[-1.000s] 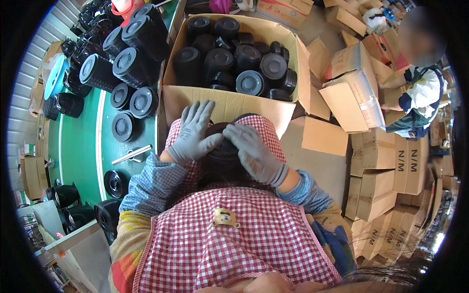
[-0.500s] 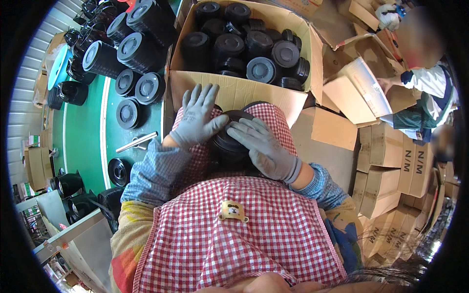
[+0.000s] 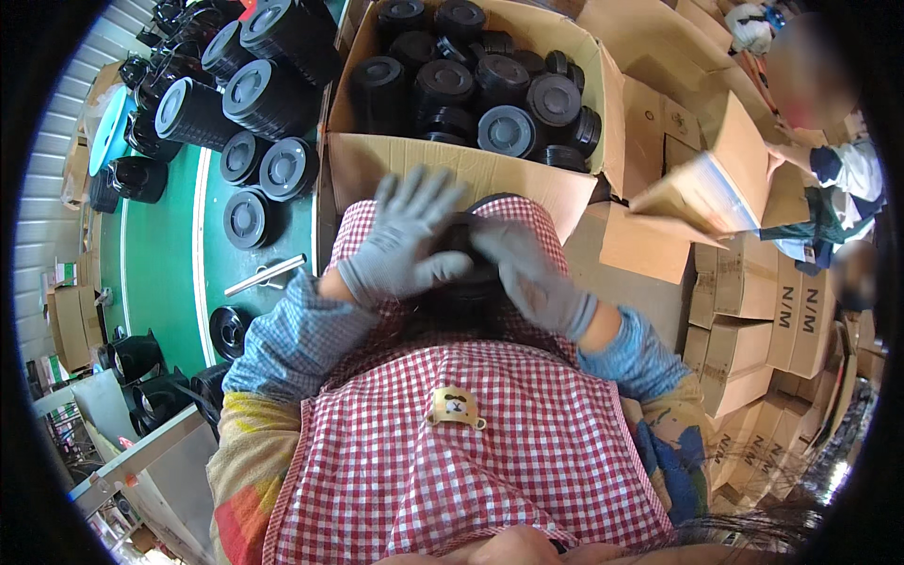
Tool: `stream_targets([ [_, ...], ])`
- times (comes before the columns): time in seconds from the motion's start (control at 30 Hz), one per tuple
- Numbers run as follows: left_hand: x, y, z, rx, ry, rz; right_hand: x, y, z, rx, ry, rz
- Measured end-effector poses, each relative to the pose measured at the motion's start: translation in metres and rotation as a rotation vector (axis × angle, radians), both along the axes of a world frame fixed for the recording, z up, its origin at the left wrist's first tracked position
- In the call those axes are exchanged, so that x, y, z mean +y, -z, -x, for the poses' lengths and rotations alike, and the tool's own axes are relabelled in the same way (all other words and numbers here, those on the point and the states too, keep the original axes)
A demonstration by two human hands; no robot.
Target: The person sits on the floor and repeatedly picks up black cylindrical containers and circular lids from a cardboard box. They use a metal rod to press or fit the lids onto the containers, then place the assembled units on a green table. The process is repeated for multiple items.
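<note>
In my lap, between my knees, is a dark stack of round black plastic lids [image 3: 459, 306], partly hidden by my hands and in shadow. My left hand [image 3: 397, 252], in a grey glove, hovers over its left side with the fingers spread and holds nothing. On the right of the stack is my right hand [image 3: 540, 285], also gloved, its fingers stretched out but blurred by motion. Whether those fingertips touch the stack I cannot tell. Beyond my knees stands an open cardboard box [image 3: 414, 174] holding several stacks of black round lids [image 3: 507, 131].
A green table [image 3: 160, 268] on the left bears more stacked black lids [image 3: 284, 169] and a metal tube [image 3: 265, 274]. At the right, another person's hand [image 3: 786, 153] touches an open carton [image 3: 720, 184]. Closed cartons [image 3: 739, 353] are piled below it.
My left hand has moved slightly right over the stack. My right hand has shifted right and tilted off the lid's top. The other person's carton has been turned.
</note>
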State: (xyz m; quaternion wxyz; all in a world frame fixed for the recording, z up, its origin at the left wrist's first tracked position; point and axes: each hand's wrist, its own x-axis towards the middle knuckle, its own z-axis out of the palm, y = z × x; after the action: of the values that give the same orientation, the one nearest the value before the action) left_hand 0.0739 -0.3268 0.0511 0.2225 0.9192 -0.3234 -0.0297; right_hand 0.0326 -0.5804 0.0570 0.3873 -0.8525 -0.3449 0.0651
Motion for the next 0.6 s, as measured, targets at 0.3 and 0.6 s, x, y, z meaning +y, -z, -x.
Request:
stream_targets([
  [0.3, -0.021, -0.024, -0.036, 0.521, 0.017, 0.054, -0.031, 0.019, -0.057, -0.187, -0.171, 0.140],
  [0.6, -0.078, 0.020, -0.098, 0.666, 0.086, -0.220, 0.045, -0.002, -0.045, -0.230, -0.395, 0.085],
])
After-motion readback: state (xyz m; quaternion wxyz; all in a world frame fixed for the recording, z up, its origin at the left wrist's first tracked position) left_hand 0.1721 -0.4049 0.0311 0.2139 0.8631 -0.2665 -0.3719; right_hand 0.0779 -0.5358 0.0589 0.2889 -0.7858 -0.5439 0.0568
